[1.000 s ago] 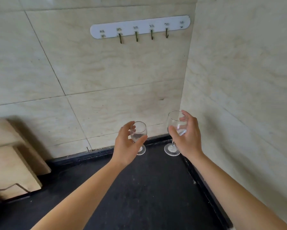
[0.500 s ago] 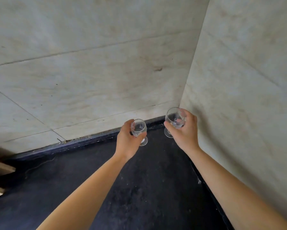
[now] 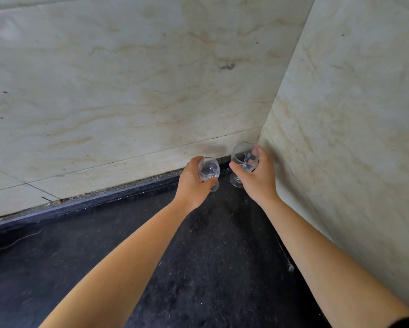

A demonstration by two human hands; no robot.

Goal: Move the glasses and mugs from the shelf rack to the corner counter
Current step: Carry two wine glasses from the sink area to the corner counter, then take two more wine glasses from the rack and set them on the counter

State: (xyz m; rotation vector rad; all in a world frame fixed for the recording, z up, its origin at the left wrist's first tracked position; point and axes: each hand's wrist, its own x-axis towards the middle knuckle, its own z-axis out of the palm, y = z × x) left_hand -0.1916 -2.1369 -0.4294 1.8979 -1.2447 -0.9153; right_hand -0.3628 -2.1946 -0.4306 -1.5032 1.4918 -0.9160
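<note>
I see two pale marble-patterned tiled walls [image 3: 132, 91] meeting at a corner, and below them the dark speckled worktop [image 3: 210, 268] running into that same far right corner. Both of my bare forearms reach across the worktop toward it. My left hand [image 3: 191, 183] is wrapped around the bowl of the smaller wine glass [image 3: 208, 171], thumb at the front and fingers behind, clamped on it. Its foot shows just beneath the hand, close to the worktop's back edge; I cannot tell whether it touches the surface. My right hand [image 3: 257, 176] grips the bowl of the taller wine glass [image 3: 244, 157] the same way, closed around it. That glass stands upright right in the far corner, its round foot low against the worktop, just beside the other glass but apart from it.
</note>
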